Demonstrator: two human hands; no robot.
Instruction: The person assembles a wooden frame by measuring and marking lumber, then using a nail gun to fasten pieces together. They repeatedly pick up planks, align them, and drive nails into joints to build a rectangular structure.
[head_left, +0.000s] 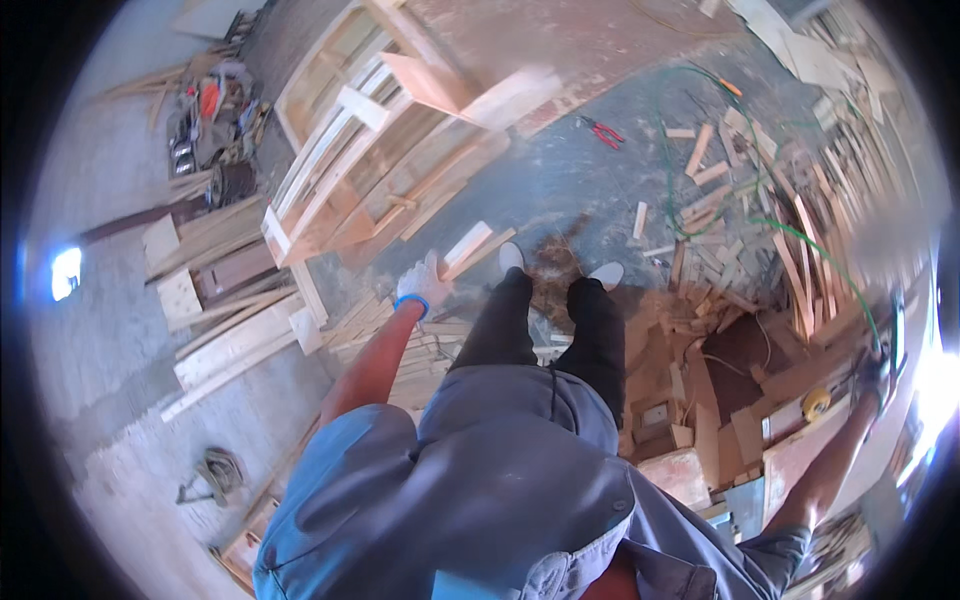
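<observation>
My left hand point(425, 283), in a pale glove with a blue cuff, is closed on the near end of a short wooden board point(467, 247) in front of my left leg. Another thin strip of wood lies alongside it; whether I hold that too, I cannot tell. Far out to the right, my right hand point(876, 378) is closed round a long silvery air tool point(897, 325), blurred near the picture's rim. A green hose point(835, 256) runs to it. Ahead on the left stands a wooden frame point(340, 185) built of boards and slats.
Scrap wood point(720, 200) and long strips lie heaped on the right. Red-handled pliers point(604, 132) and an orange-handled tool point(731, 88) lie on the floor ahead. Stacked planks point(235, 345) are at the left, with a yellow roll point(816, 404) near my right forearm.
</observation>
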